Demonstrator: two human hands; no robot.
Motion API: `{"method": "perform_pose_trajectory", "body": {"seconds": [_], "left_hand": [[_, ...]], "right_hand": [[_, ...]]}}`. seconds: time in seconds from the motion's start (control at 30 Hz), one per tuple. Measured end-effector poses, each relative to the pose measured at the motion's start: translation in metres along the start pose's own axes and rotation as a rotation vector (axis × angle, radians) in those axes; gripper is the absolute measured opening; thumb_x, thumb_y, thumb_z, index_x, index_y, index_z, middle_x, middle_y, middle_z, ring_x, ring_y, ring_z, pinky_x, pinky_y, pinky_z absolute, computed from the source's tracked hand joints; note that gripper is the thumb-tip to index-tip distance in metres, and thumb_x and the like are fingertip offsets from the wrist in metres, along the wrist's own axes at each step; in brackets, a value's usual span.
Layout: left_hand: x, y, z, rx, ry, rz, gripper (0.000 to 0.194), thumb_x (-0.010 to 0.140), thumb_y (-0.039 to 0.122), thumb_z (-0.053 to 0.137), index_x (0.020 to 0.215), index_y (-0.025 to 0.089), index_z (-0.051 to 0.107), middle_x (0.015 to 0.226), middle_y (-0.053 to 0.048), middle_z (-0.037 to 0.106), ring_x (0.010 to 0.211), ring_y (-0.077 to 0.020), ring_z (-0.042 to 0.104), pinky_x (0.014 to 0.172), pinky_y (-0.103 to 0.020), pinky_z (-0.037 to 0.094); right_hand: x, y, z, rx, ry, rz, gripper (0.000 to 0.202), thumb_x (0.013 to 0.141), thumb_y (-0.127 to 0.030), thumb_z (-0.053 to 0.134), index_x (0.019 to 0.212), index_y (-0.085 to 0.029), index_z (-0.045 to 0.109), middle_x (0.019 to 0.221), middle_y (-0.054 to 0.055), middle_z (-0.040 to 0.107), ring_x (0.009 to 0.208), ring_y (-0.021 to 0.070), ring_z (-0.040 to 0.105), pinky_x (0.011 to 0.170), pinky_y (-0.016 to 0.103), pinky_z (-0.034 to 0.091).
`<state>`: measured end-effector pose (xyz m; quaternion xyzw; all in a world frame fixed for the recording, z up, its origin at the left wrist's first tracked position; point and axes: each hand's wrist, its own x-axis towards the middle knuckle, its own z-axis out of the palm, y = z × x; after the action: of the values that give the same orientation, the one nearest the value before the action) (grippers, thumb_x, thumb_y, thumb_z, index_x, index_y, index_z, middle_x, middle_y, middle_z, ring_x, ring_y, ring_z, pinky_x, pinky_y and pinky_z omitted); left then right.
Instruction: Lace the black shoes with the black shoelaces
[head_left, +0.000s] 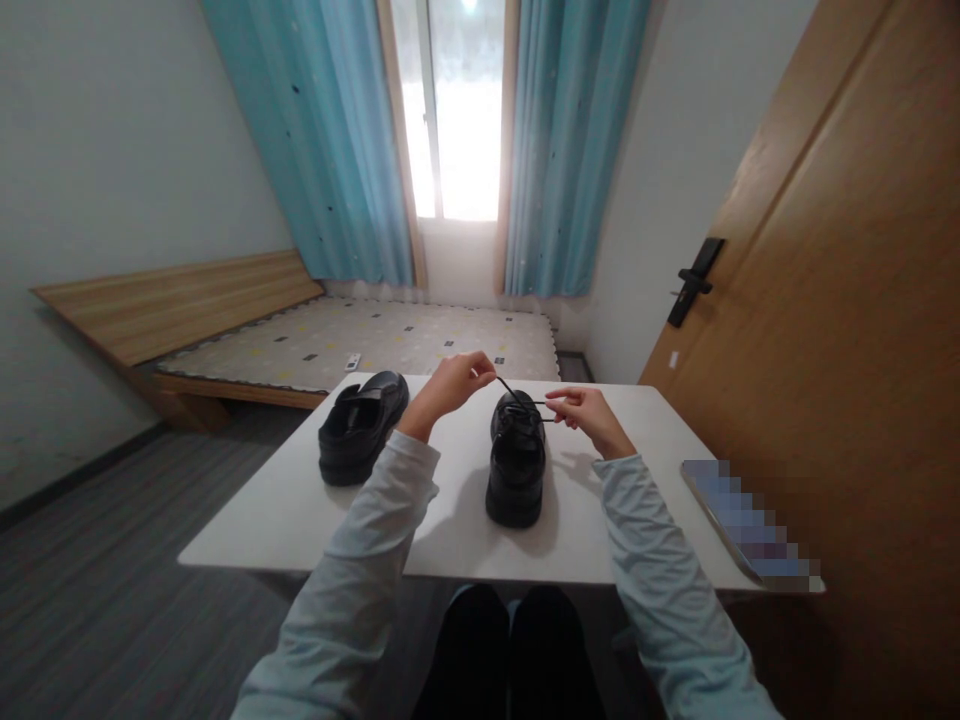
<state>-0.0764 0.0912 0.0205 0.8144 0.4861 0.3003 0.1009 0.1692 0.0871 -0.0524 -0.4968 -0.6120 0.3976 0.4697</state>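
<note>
A black lace-up shoe (516, 460) stands upright on the white table (450, 540), heel towards me. My left hand (459, 382), up and left of its toe, pinches one end of the black shoelace (513, 390), which runs taut down to the shoe. To the right of the toe, my right hand (581, 410) has its fingers closed on the lace, two strands stretching from the shoe to it. Left of my left forearm stands a second black shoe (361, 428), its opening facing up. Neither hand touches that one.
A flat device with a blurred screen (750, 525) lies at the table's right edge. Behind the table is a bed (420, 335) with a small white remote (353, 362) on it. A wooden door (847, 330) stands close on the right.
</note>
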Motion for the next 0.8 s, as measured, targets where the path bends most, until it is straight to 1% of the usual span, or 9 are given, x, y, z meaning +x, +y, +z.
{"method": "perform_pose_trajectory", "body": {"seconds": [0.1, 0.2, 0.37, 0.43, 0.53, 0.63, 0.7, 0.8], "left_hand": [[-0.002, -0.011, 0.001, -0.178, 0.045, -0.05, 0.016, 0.082, 0.027, 0.055, 0.084, 0.014, 0.063, 0.082, -0.005, 0.068, 0.067, -0.0124, 0.06, 0.063, -0.024, 0.048], [-0.003, -0.023, 0.001, -0.402, 0.114, -0.118, 0.018, 0.082, 0.031, 0.054, 0.085, 0.014, 0.06, 0.081, -0.005, 0.067, 0.067, -0.012, 0.06, 0.057, -0.021, 0.048], [-0.009, -0.038, 0.0, -0.706, 0.293, -0.247, 0.025, 0.079, 0.038, 0.057, 0.085, 0.014, 0.057, 0.087, -0.006, 0.068, 0.074, -0.0124, 0.062, 0.059, -0.021, 0.049], [-0.011, -0.043, 0.001, -0.811, 0.361, -0.277, 0.026, 0.078, 0.04, 0.059, 0.086, 0.015, 0.057, 0.09, -0.006, 0.068, 0.076, -0.013, 0.063, 0.061, -0.021, 0.049], [-0.014, -0.05, 0.003, -0.947, 0.423, -0.292, 0.028, 0.076, 0.04, 0.062, 0.087, 0.016, 0.058, 0.094, -0.007, 0.068, 0.08, -0.0138, 0.064, 0.065, -0.023, 0.051], [-0.015, -0.055, 0.003, -1.096, 0.461, -0.288, 0.027, 0.075, 0.039, 0.065, 0.085, 0.016, 0.057, 0.094, -0.007, 0.069, 0.081, -0.0138, 0.065, 0.068, -0.024, 0.052], [-0.015, -0.056, 0.002, -1.194, 0.479, -0.277, 0.025, 0.075, 0.037, 0.066, 0.083, 0.016, 0.056, 0.091, -0.006, 0.069, 0.081, -0.0136, 0.065, 0.069, -0.025, 0.053], [-0.017, -0.056, 0.001, -1.3, 0.499, -0.248, 0.021, 0.077, 0.033, 0.066, 0.08, 0.016, 0.054, 0.087, -0.005, 0.07, 0.083, -0.0142, 0.066, 0.075, -0.029, 0.054]], "right_hand": [[0.001, 0.003, 0.0, -0.071, -0.012, 0.002, 0.033, 0.06, -0.04, 0.074, 0.074, -0.011, 0.068, 0.057, 0.004, 0.063, 0.044, 0.0076, 0.046, 0.039, 0.019, 0.034], [0.0, 0.004, 0.0, -0.091, -0.023, 0.0, 0.026, 0.06, -0.036, 0.074, 0.069, -0.013, 0.066, 0.063, 0.004, 0.064, 0.049, 0.009, 0.05, 0.038, 0.019, 0.034], [0.0, 0.005, -0.002, -0.131, -0.115, 0.012, 0.013, 0.062, -0.025, 0.068, 0.065, -0.015, 0.061, 0.06, 0.001, 0.059, 0.05, 0.0091, 0.052, 0.036, 0.017, 0.035], [-0.001, 0.005, -0.002, -0.167, -0.152, 0.015, 0.009, 0.063, -0.022, 0.065, 0.065, -0.015, 0.061, 0.06, 0.001, 0.058, 0.05, 0.0091, 0.052, 0.036, 0.017, 0.036], [0.0, 0.006, 0.0, -0.2, -0.172, 0.024, 0.007, 0.064, -0.021, 0.063, 0.066, -0.015, 0.06, 0.063, 0.001, 0.059, 0.049, 0.0091, 0.053, 0.035, 0.017, 0.036], [0.0, 0.006, 0.003, -0.195, -0.152, 0.008, 0.007, 0.066, -0.022, 0.062, 0.067, -0.015, 0.059, 0.065, 0.001, 0.059, 0.049, 0.0093, 0.053, 0.035, 0.018, 0.037], [0.0, 0.005, 0.004, -0.185, -0.12, -0.043, 0.01, 0.069, -0.025, 0.062, 0.07, -0.015, 0.059, 0.068, 0.002, 0.06, 0.05, 0.0095, 0.053, 0.037, 0.018, 0.038], [-0.001, 0.001, 0.008, -0.198, -0.076, -0.17, 0.015, 0.073, -0.03, 0.063, 0.077, -0.016, 0.061, 0.074, 0.002, 0.062, 0.055, 0.0102, 0.054, 0.042, 0.02, 0.041]]}}
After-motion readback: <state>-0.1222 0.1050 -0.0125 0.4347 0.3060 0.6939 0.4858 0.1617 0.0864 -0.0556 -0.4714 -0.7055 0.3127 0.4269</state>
